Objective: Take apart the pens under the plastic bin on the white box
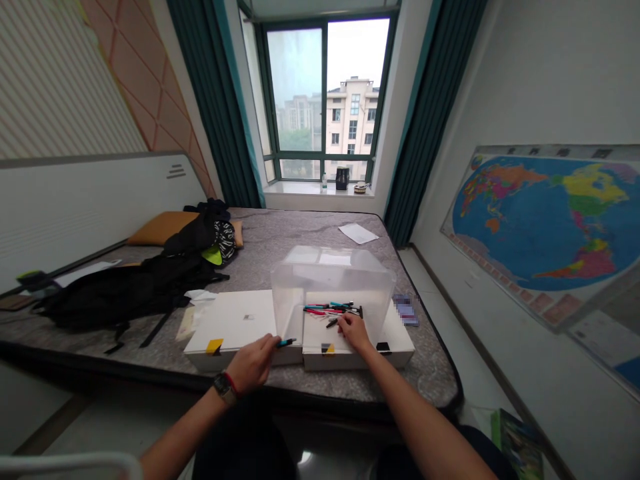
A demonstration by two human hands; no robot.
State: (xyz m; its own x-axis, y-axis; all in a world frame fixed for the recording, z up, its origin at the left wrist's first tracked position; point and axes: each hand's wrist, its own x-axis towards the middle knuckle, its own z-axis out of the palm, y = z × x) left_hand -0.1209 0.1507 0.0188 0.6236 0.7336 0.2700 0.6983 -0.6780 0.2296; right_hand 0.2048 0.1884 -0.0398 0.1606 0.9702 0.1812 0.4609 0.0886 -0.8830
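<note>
My left hand, with a watch and a red band at the wrist, is closed round a teal-and-black pen that points to the right. To its right, my right hand pinches a short black pen, its far end hidden by the fingers. Just beyond those fingers lies a loose pile of pens in red, teal and black. A clear plastic bin surrounds the pile at the back and sides. Under it are two flat white boxes, a left one and a right one.
The boxes rest on a grey mattress. A black backpack and a mustard cushion lie at left. White paper is farther back, and a blurred phone-like item lies right of the bin.
</note>
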